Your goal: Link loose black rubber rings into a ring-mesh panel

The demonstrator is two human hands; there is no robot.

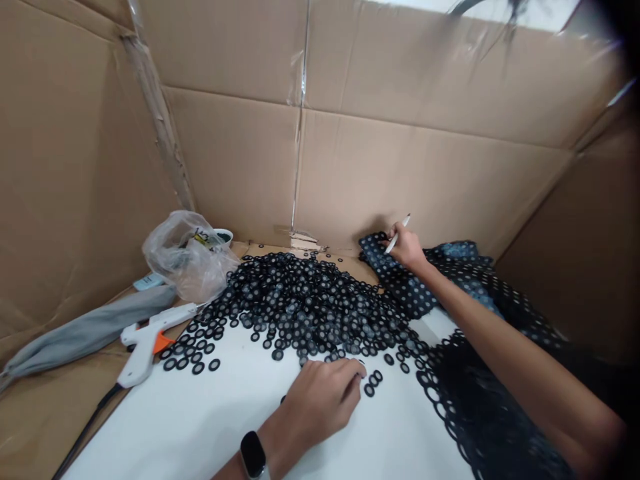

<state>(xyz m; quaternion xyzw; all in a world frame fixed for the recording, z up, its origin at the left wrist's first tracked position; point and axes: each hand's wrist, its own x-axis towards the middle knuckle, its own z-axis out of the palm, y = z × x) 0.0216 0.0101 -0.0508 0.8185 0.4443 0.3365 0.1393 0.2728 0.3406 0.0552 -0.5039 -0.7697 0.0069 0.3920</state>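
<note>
Passage over white board (190, 420) between glue gun (141, 357) and watch (253, 456); ring pile (300, 300) blocks beyond.

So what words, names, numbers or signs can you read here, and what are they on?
I can't read any for sure.
Clear plastic bag: dark marks by a yellow patch, too blurred to read.
Small blue thing: a tiny mark, too small to read.
Watch: dark screen, nothing readable.
White pen and glue gun: no readable writing.

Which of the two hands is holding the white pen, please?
The right hand, at the dark dotted material, holds the pen; the left hand, with a watch on its wrist, is by the rings, without a pen.
</note>
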